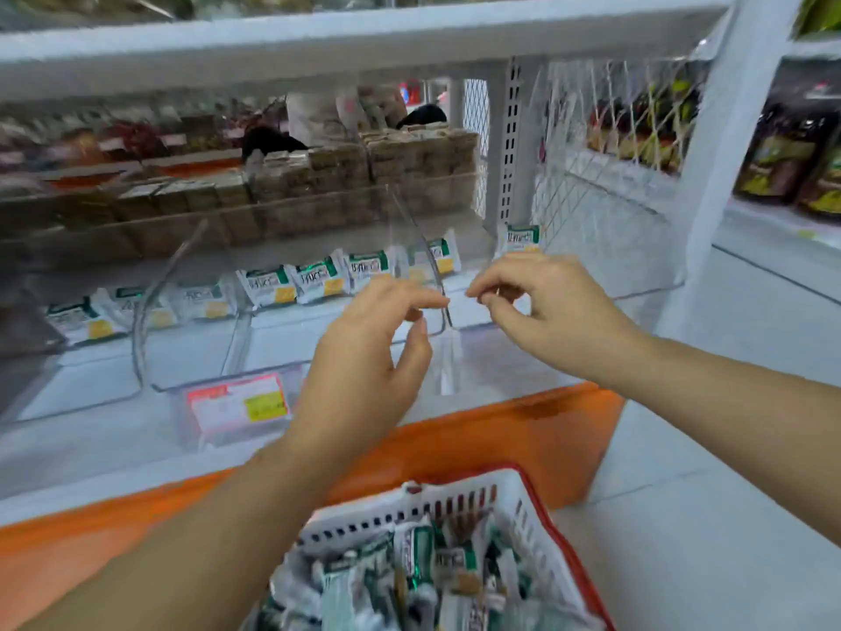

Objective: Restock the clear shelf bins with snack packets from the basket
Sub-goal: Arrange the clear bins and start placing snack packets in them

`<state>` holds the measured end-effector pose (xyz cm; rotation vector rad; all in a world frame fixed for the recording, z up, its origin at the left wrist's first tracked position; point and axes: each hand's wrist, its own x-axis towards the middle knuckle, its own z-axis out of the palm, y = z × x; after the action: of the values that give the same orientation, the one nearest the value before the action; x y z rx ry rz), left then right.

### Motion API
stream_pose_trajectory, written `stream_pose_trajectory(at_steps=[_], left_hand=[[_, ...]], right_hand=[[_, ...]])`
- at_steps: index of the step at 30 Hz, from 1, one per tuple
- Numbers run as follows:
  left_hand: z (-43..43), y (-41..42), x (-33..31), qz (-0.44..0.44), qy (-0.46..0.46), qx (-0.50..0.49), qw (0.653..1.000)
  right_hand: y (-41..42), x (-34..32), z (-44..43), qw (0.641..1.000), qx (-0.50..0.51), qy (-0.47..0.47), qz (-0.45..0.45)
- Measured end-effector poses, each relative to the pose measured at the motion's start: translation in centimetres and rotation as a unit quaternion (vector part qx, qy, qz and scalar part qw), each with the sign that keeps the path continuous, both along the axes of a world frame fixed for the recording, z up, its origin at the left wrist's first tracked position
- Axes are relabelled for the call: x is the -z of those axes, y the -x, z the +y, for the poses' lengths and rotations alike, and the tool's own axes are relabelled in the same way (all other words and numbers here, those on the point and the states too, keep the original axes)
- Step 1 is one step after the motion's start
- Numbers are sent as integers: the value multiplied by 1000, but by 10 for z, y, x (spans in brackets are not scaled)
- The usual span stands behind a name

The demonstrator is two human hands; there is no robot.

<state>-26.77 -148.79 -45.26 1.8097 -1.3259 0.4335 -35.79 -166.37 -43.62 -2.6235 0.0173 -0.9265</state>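
From the head view, both hands are raised side by side in front of the clear bins (564,284) on the lower shelf level. The left hand (373,352) has its fingers loosely bent and its thumb held apart from them, with nothing between; its forefinger reaches right to the curved divider (423,248) between two bins. The right hand (541,307) is just beside it, fingertips drawn in against the thumb close to the divider's edge; whether they pinch the clear plastic or anything else cannot be told through the blur.

The basket (500,498), white with a red rim, sits at the bottom edge below the forearms, heaped with green-and-white packets (409,571). Shelved packets (318,277) of the same look stand in a row along the back of the bins, beyond the hands. A pink and yellow label (236,403) is on a bin front left of the left wrist. An orange ledge (500,430) runs between bins and basket. Brown packs (387,175) fill the level behind, under the white shelf (318,43), with mesh (614,152) to the right
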Motion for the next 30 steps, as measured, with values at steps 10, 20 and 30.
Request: stream_pose_trajectory(at_steps=[10, 20, 30], left_hand=[[69, 49, 127, 147, -350, -17, 925], [79, 47, 167, 85, -466, 4, 881], [68, 52, 140, 193, -449, 18, 872]], right_hand=[[90, 137, 65, 917, -33, -102, 384], [74, 182, 99, 848, 19, -53, 527], [76, 158, 99, 869, -7, -202, 452]])
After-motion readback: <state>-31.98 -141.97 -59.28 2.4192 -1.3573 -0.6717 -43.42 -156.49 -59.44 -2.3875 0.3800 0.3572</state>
